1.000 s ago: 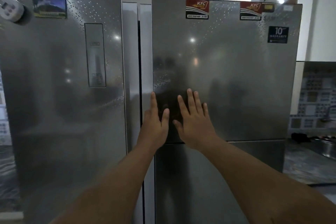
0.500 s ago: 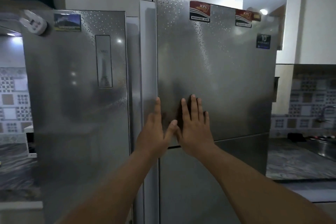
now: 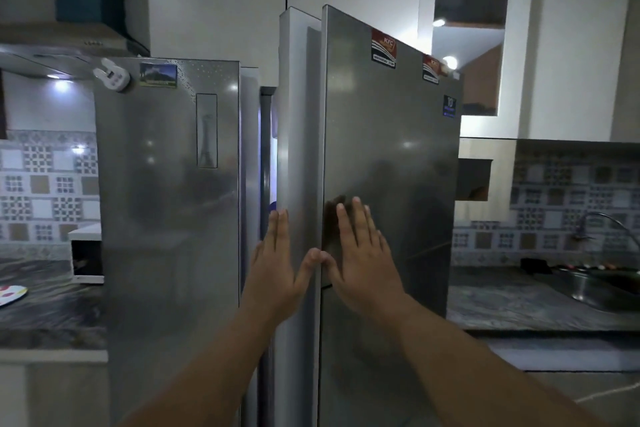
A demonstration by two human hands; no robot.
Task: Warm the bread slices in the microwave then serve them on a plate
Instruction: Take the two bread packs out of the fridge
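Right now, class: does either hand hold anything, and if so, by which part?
Nothing is held. The left hand lies flat on the fridge door edge; the right hand lies flat on its front.

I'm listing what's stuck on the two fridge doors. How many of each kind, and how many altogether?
Red KFC stickers: 2 and, on the right door
Dark warranty sticker: 1, right door
Landscape picture magnet: 1, on the left door
White clip-shaped gadget: 1, left door
Total: 5
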